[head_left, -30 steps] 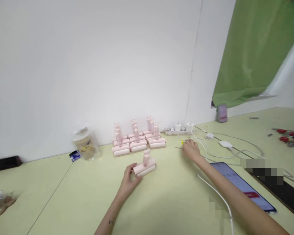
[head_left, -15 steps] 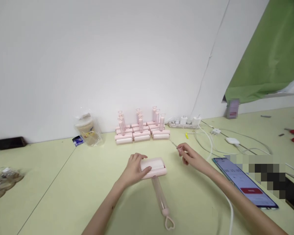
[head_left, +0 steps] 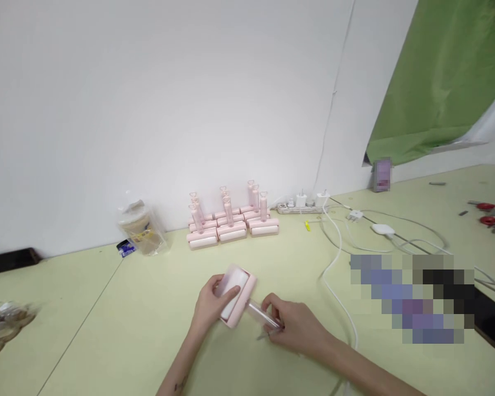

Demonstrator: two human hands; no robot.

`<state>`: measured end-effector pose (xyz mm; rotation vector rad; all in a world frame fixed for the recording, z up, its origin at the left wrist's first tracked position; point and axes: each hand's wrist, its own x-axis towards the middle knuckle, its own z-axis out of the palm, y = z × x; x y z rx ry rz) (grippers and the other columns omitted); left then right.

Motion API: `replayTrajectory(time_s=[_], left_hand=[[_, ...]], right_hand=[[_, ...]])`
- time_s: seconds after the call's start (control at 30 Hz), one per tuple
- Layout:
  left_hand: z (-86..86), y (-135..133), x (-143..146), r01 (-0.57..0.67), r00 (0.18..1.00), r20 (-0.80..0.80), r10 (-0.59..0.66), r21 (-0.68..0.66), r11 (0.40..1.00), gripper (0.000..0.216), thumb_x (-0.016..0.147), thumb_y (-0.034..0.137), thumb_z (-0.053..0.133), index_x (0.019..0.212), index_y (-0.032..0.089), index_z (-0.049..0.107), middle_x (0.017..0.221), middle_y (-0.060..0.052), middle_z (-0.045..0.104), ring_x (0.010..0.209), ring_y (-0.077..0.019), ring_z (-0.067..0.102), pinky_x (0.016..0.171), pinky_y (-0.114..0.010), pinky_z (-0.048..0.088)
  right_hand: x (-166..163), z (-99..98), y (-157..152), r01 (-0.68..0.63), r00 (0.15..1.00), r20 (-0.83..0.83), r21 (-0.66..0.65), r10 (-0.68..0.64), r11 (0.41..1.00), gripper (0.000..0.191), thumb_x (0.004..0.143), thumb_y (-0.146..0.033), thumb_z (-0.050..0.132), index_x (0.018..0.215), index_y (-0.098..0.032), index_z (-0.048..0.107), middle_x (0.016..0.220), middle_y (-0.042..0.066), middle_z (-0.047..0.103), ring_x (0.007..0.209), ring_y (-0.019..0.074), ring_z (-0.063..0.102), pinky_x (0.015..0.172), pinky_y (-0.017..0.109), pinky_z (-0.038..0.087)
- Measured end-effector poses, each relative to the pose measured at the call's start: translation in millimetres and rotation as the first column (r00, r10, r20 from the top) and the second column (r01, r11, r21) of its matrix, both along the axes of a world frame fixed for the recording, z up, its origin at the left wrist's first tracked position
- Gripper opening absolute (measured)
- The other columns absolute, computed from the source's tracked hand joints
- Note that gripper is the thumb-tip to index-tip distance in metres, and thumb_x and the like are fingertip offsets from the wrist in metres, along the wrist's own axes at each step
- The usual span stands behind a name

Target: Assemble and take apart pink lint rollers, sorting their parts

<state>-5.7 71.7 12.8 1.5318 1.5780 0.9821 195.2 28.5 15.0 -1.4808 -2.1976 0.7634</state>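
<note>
A pink lint roller lies on the pale green table in front of me. My left hand is closed round its roller head, thumb across the white roll. My right hand grips the clear handle of that same roller and pinches a thin metal pin against it. Several more pink lint rollers stand in rows at the wall, handles up.
A clear bag with a cup stands left of the rollers, a dark phone further left, a plastic bag at the left edge. A power strip with white cables lies right. Red parts sit far right.
My right hand came back from the cables near the power strip with a thin pin to the roller's handle. My left hand laid the roller down and turned it.
</note>
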Motion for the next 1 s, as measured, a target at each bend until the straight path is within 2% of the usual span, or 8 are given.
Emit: replayTrajectory(time_s=[0.17,0.27,0.37,0.53,0.63,0.73,0.87,1.0], left_hand=[[-3.3,-6,-16,-0.145,0.946,0.285,0.157,-0.065,0.987,0.046,0.072,0.059,0.043,0.088,0.017,0.051,0.087,-0.008,0.066,0.074,-0.0213,0.062,0.063,-0.031,0.047],[-6.3,-1,-30,-0.196,0.977,0.087,0.195,-0.004,0.981,0.047,0.073,0.060,0.040,0.077,0.017,0.058,0.080,-0.007,0.065,0.083,-0.0251,0.058,0.076,-0.036,0.043],[-17.0,7,-42,-0.250,0.967,-0.036,0.251,0.028,0.968,0.046,0.069,0.056,0.049,0.091,0.018,0.060,0.085,-0.008,0.062,0.098,-0.0292,0.051,0.090,-0.043,0.033],[-25.9,12,-48,-0.292,0.956,-0.020,0.294,0.059,0.955,0.074,0.073,0.046,0.051,0.131,0.016,0.019,0.104,-0.010,0.057,0.105,-0.0258,0.047,0.089,-0.043,0.034],[-8.5,3,-40,-0.358,0.925,-0.049,0.376,0.219,0.908,0.069,0.076,0.045,0.048,0.131,0.018,0.017,0.121,-0.014,0.045,0.117,-0.0273,0.034,0.093,-0.044,0.030],[16.4,-17,-26,-0.146,0.987,-0.026,0.158,0.258,0.955,0.054,0.077,0.047,0.045,0.123,0.020,0.033,0.112,-0.011,0.051,0.105,-0.0250,0.045,0.089,-0.040,0.034],[33.0,-49,-4,0.328,0.915,0.262,-0.305,-0.045,0.944,0.054,0.074,0.053,0.047,0.116,0.021,0.041,0.098,-0.007,0.058,0.090,-0.0216,0.054,0.081,-0.033,0.040],[28.1,-66,14,0.174,0.956,0.261,-0.133,-0.137,0.975,0.037,0.064,0.046,0.061,0.088,0.019,0.052,0.073,0.000,0.054,0.070,-0.0174,0.051,0.063,-0.026,0.041]], right_hand=[[13,10.1,-2,-0.045,0.997,-0.067,0.077,0.050,0.996,0.023,0.064,-0.016,0.049,0.086,-0.024,0.047,0.064,-0.008,0.049,0.047,0.0072,0.048,0.049,0.017,0.034],[18,15.6,-4,-0.041,0.994,-0.098,0.092,0.050,0.995,0.022,0.067,-0.018,0.049,0.087,-0.024,0.045,0.064,-0.007,0.049,0.042,0.0060,0.045,0.047,0.017,0.035],[18,14.4,-5,-0.034,0.994,-0.104,0.119,0.046,0.992,0.018,0.071,-0.021,0.048,0.088,-0.024,0.043,0.064,-0.006,0.049,0.042,0.0068,0.044,0.047,0.018,0.036],[15,4.2,-7,-0.099,0.991,-0.073,0.166,0.113,0.981,0.021,0.070,-0.020,0.049,0.090,-0.023,0.047,0.066,-0.005,0.053,0.042,0.0067,0.045,0.045,0.018,0.035],[17,2.5,-7,-0.183,0.981,-0.032,0.205,0.193,0.962,0.024,0.069,-0.021,0.052,0.093,-0.023,0.051,0.068,-0.004,0.058,0.045,0.0078,0.050,0.049,0.019,0.037],[22,6.5,-3,-0.302,0.952,0.012,0.219,0.307,0.928,0.024,0.069,-0.024,0.054,0.092,-0.024,0.055,0.070,-0.003,0.062,0.053,0.0099,0.057,0.054,0.019,0.039],[30,14.6,4,-0.344,0.939,0.079,0.196,0.335,0.918,0.018,0.071,-0.027,0.055,0.088,-0.023,0.057,0.069,-0.003,0.061,0.048,0.0083,0.054,0.051,0.019,0.037],[41,28.2,6,-0.237,0.970,0.095,0.142,0.225,0.961,0.027,0.067,-0.036,0.061,0.091,-0.024,0.053,0.090,0.000,0.055,0.050,0.0090,0.052,0.052,0.022,0.040]])
